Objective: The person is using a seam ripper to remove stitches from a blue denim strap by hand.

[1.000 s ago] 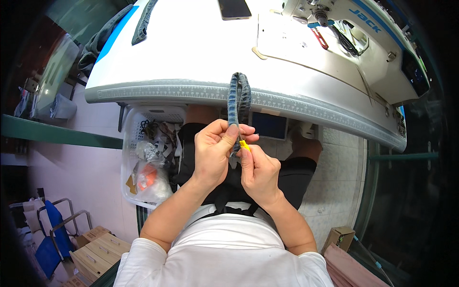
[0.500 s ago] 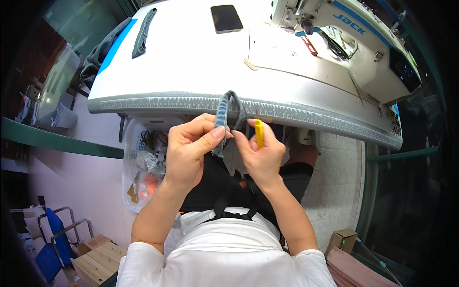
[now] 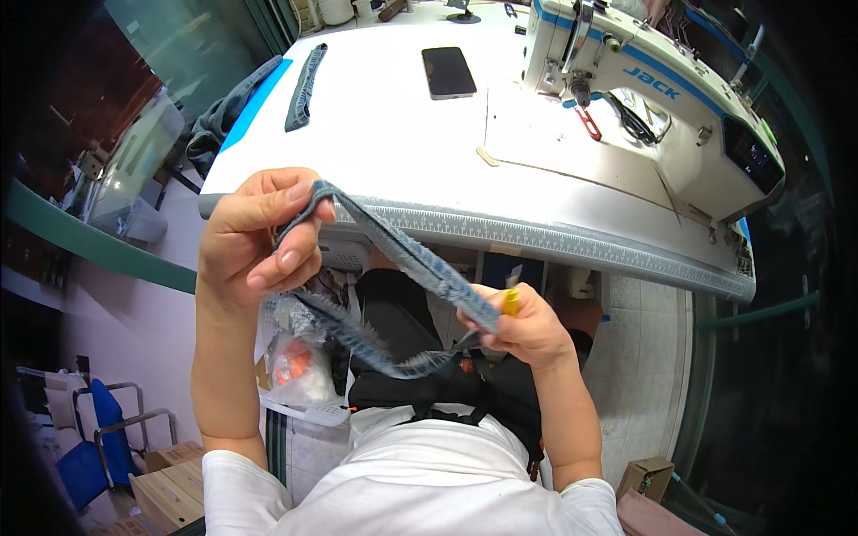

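Note:
A long blue denim strip (image 3: 411,255) with frayed edges is stretched between my two hands in front of the table edge. My left hand (image 3: 255,237) is closed on its upper left end, thumb and fingers pinching the folded cloth. Lower down, my right hand (image 3: 536,330) grips the strip's other end. A small yellow-handled tool (image 3: 510,302) with a short metal tip sticks up from that same hand; its lower part is hidden by the fingers. The rest of the strip hangs in a loose loop over my lap.
A sewing machine (image 3: 661,98) stands on the white table at the right, with a red-handled tool (image 3: 587,123) beside it. A phone (image 3: 449,73) and another denim strip (image 3: 307,87) lie farther back. Below the table is a plastic basket (image 3: 313,413) of bags.
My hands have moved apart, the left one up and leftward, the right one down and rightward. The denim strip, bunched in a small loop before, is now drawn out between them.

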`<action>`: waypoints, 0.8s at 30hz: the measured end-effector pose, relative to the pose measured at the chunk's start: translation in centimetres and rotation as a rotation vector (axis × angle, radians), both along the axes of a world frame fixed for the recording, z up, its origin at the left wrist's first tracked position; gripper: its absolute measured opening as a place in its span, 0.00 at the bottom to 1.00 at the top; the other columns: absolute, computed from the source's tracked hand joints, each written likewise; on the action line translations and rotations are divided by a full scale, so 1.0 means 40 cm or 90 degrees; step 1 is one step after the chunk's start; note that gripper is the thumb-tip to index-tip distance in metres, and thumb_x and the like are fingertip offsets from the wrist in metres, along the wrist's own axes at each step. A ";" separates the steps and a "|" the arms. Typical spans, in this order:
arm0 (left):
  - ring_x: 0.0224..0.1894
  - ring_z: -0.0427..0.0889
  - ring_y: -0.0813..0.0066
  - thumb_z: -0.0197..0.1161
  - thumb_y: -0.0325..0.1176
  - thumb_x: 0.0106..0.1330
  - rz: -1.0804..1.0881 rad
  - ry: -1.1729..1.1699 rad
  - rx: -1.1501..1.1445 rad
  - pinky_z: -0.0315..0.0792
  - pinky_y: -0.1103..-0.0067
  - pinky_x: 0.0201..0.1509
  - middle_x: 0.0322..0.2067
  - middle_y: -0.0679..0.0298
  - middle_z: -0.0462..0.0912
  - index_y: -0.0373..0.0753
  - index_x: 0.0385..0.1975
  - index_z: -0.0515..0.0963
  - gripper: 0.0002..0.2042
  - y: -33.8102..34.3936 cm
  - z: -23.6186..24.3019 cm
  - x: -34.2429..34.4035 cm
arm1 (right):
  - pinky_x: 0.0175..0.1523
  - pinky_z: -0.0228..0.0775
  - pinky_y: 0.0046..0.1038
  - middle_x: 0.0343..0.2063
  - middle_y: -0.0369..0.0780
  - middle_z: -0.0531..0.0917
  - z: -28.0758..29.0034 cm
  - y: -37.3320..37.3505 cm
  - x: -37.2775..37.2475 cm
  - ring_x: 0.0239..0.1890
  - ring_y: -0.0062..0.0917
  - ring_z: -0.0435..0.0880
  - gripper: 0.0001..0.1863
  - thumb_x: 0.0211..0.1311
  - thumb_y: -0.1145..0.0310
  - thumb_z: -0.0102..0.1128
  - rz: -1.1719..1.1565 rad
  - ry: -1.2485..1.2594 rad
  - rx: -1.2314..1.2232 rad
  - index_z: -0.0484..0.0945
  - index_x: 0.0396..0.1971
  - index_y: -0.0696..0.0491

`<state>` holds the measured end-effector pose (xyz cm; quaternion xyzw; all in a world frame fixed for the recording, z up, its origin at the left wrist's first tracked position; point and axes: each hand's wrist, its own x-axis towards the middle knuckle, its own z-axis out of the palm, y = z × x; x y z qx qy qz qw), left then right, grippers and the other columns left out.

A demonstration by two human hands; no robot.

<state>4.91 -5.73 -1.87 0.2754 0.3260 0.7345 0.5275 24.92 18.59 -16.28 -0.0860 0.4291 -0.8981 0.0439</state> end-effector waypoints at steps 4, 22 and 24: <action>0.07 0.62 0.87 0.58 0.29 0.73 -0.033 0.073 -0.152 0.50 0.89 0.09 0.17 0.57 0.80 0.24 0.40 0.78 0.11 -0.060 -0.036 -0.043 | 0.32 0.71 0.15 0.30 0.38 0.80 0.002 0.042 0.002 0.28 0.16 0.74 0.25 0.73 0.48 0.52 0.021 0.068 -0.324 0.78 0.23 0.54; 0.35 0.82 0.71 0.61 0.29 0.71 0.225 0.007 -0.116 0.78 0.76 0.44 0.31 0.60 0.82 0.32 0.40 0.75 0.07 0.192 -0.248 0.055 | 0.46 0.76 0.40 0.29 0.45 0.85 0.293 0.158 -0.603 0.34 0.40 0.84 0.19 0.74 0.56 0.50 -0.680 0.089 1.072 0.85 0.39 0.55; 0.37 0.84 0.72 0.63 0.27 0.70 0.236 -0.067 -0.135 0.79 0.76 0.45 0.34 0.58 0.84 0.33 0.41 0.76 0.07 0.224 -0.287 0.069 | 0.42 0.74 0.41 0.25 0.46 0.84 0.239 0.168 -0.588 0.29 0.39 0.83 0.18 0.74 0.58 0.49 -0.746 0.161 1.034 0.83 0.35 0.56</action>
